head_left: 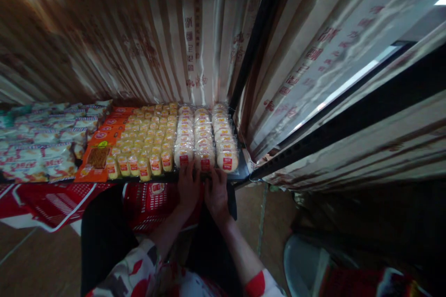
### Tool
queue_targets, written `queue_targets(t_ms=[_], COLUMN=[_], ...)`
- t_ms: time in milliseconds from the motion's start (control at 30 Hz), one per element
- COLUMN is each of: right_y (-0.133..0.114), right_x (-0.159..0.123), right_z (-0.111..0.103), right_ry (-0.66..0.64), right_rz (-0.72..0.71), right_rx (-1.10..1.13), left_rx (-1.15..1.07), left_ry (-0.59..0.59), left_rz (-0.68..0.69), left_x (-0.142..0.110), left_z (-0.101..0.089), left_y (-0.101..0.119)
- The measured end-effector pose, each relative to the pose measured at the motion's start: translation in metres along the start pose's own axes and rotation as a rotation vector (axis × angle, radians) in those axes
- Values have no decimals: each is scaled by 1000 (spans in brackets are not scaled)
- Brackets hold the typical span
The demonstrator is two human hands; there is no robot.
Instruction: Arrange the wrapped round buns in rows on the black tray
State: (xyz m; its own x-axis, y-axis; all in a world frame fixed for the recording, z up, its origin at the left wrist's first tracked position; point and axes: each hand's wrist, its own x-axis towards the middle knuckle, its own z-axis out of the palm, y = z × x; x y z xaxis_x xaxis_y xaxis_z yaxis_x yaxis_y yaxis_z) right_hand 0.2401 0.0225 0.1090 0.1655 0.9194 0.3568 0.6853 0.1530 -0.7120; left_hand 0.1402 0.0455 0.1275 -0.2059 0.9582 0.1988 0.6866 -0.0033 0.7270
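My left hand [188,188] and my right hand [215,193] are side by side at the shelf's front edge. Between their fingertips is the front pack of wrapped round white cakes [205,154], in the middle of three rows. The fingers of both hands curl around its lower front, and the thumbs are mostly hidden. Next to my left hand's fingertips is the left row of white cakes [184,141]. Beyond my right fingertips stands the right row of white cakes [226,144]. Clear film with red labels covers these packs.
Small yellow wrapped cakes [146,139] fill the shelf to the left, beside orange snack packets [95,155] and white-blue bags [42,148]. Red baskets [66,202] sit below. A black post [256,37] and printed plastic sheeting [205,32] bound the shelf. A pale tub [300,260] stands lower right.
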Motion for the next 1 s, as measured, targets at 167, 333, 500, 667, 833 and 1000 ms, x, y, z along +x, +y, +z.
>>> queue_targets(t_ms=[167,333,500,667,833,1000], right_y=[4,2,-9,-18,-21,-20], right_x=[-1,-3,-16,-34,-49,-60], right_z=[2,-3,0,18,32,47], right_ry=[9,63,33,-55,-163,-293], right_rz=[-17,-68,-97,-84,-75,-25], right_rx=[-10,6,77,107,99,46], left_rx=[-8,-35,-54,-52,-61,-80], left_ry=[-3,32,73,41,-11,-94], left_rz=[52,84,107,75,-16,-178], left_x=[-1,-4,-15,-29,-42,-50], left_z=[1,0,-8,-15,-21,-18], left_y=[-4,-6,-8,-22,-45,-69])
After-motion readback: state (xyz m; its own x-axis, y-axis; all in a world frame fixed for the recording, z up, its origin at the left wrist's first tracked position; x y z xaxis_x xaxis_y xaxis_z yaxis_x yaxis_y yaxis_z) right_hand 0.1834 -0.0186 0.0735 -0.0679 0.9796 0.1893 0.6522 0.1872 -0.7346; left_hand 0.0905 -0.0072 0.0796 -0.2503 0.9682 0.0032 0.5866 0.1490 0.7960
